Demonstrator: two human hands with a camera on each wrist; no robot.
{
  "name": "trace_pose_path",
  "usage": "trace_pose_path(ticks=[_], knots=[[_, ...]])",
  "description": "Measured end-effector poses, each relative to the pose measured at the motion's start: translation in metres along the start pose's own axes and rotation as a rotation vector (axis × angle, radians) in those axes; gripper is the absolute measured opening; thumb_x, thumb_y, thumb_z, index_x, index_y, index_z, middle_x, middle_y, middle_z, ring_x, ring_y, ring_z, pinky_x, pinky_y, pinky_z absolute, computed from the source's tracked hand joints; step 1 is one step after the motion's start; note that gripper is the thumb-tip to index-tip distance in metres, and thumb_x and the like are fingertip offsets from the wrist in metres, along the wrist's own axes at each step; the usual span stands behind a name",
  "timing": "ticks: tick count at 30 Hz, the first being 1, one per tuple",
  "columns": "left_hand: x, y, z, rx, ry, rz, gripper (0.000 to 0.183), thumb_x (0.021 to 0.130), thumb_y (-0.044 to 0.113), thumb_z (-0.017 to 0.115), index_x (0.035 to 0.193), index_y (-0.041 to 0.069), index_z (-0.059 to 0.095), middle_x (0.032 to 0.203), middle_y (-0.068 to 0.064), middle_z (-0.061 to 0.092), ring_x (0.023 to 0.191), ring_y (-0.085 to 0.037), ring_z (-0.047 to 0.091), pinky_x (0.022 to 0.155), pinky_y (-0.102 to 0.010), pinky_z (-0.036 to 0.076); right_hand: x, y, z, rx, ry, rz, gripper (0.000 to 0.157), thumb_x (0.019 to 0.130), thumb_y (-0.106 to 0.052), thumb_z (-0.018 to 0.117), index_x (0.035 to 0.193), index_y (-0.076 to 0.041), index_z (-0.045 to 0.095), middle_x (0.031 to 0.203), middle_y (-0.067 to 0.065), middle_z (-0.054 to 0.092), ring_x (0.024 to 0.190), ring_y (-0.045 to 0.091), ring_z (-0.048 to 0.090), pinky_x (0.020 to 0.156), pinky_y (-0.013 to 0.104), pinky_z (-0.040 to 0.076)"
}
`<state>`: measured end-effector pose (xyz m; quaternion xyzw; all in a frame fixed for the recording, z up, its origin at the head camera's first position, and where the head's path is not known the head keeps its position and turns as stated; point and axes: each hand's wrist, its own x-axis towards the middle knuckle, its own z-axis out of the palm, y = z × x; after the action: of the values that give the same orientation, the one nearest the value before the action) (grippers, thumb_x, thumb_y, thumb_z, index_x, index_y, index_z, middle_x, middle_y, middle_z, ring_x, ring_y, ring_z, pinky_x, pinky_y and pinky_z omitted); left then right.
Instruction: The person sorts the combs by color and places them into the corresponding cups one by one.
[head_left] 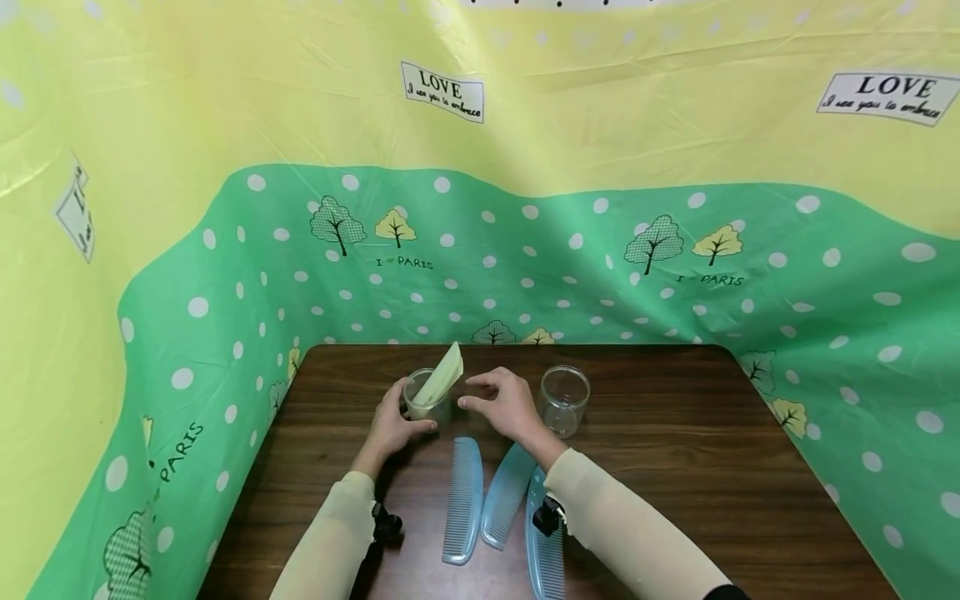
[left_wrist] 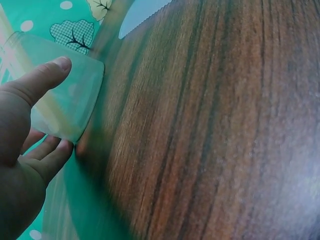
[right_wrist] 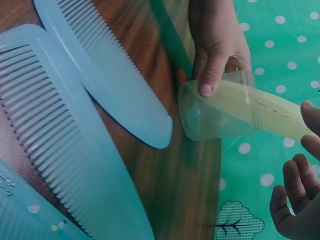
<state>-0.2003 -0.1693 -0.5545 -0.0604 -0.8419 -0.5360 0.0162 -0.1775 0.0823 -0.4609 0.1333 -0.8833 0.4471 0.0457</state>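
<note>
My left hand [head_left: 392,423] grips a clear glass jar [head_left: 431,412] from its left side, with the thumb across the front in the left wrist view. A long, flat, pale yellow piece [head_left: 441,377] leans in that jar and sticks out above the rim. Small dark print shows on the piece [right_wrist: 270,107] in the right wrist view; whether it has teeth I cannot tell. To the right of the jar is my right hand [head_left: 506,406], its thumb and fingers spread apart near the upper end of the yellow piece. Nothing visible is held in it.
A second clear glass jar [head_left: 564,400] stands just right of my right hand. Three light-blue combs lie on the wooden table: one on the left [head_left: 463,500], one in the middle [head_left: 506,496], one partly under my right forearm [head_left: 546,550]. A patterned curtain [head_left: 480,275] surrounds the table.
</note>
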Motion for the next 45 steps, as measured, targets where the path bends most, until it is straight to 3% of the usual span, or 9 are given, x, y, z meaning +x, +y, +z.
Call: trace_pose_path(ticks=[8,12,21,31,37,45], knots=[[-0.002,-0.001,0.001,0.008,-0.010,-0.014,0.096,0.074,0.013,0.094,0.153,0.014,0.041,0.149,-0.015,0.047,0.136,-0.034,0.050,0.104,-0.049,0.054,-0.007,0.008,0.007,-0.026,-0.051,0.028,0.040,0.083,-0.033,0.087,0.118,-0.016,0.077,0.105,0.002,0.069,0.096,0.027,0.066,0.080,0.038,0.056],[-0.002,-0.001,0.001,0.000,-0.005,-0.012,0.095,0.074,0.013,0.095,0.152,0.014,0.042,0.149,-0.014,0.048,0.136,-0.033,0.051,0.104,-0.050,0.053,-0.009,0.011,0.010,-0.023,-0.074,0.020,0.044,0.084,-0.032,0.087,0.121,-0.011,0.076,0.110,0.008,0.071,0.098,0.029,0.068,0.081,0.041,0.057],[-0.001,0.001,0.000,-0.024,-0.007,0.013,0.095,0.074,0.015,0.094,0.153,0.013,0.042,0.148,-0.016,0.048,0.136,-0.036,0.051,0.105,-0.053,0.052,-0.014,0.016,0.014,-0.045,-0.142,-0.010,0.042,0.086,-0.032,0.085,0.122,-0.014,0.075,0.115,0.011,0.072,0.099,0.032,0.069,0.080,0.039,0.058],[0.001,0.002,0.000,-0.023,-0.010,0.003,0.095,0.074,0.012,0.094,0.153,0.014,0.041,0.149,-0.016,0.048,0.137,-0.036,0.051,0.105,-0.051,0.052,-0.016,0.022,0.022,-0.079,-0.161,0.003,0.048,0.082,-0.035,0.088,0.121,-0.012,0.075,0.114,0.012,0.071,0.098,0.030,0.068,0.081,0.041,0.057],[-0.001,0.001,-0.001,-0.006,-0.009,-0.009,0.095,0.073,0.015,0.095,0.152,0.014,0.042,0.149,-0.015,0.048,0.136,-0.036,0.051,0.105,-0.050,0.053,-0.019,0.027,0.025,-0.080,-0.236,0.040,0.049,0.083,-0.032,0.087,0.125,-0.011,0.073,0.121,0.013,0.070,0.106,0.032,0.067,0.087,0.047,0.057],[0.000,-0.003,-0.001,-0.018,-0.008,-0.020,0.099,0.073,0.016,0.095,0.155,0.012,0.040,0.153,-0.016,0.045,0.139,-0.036,0.050,0.104,-0.047,0.054,-0.024,0.035,0.031,-0.100,-0.324,0.064,0.056,0.084,-0.029,0.087,0.131,-0.006,0.069,0.119,0.014,0.069,0.101,0.028,0.066,0.083,0.045,0.057]])
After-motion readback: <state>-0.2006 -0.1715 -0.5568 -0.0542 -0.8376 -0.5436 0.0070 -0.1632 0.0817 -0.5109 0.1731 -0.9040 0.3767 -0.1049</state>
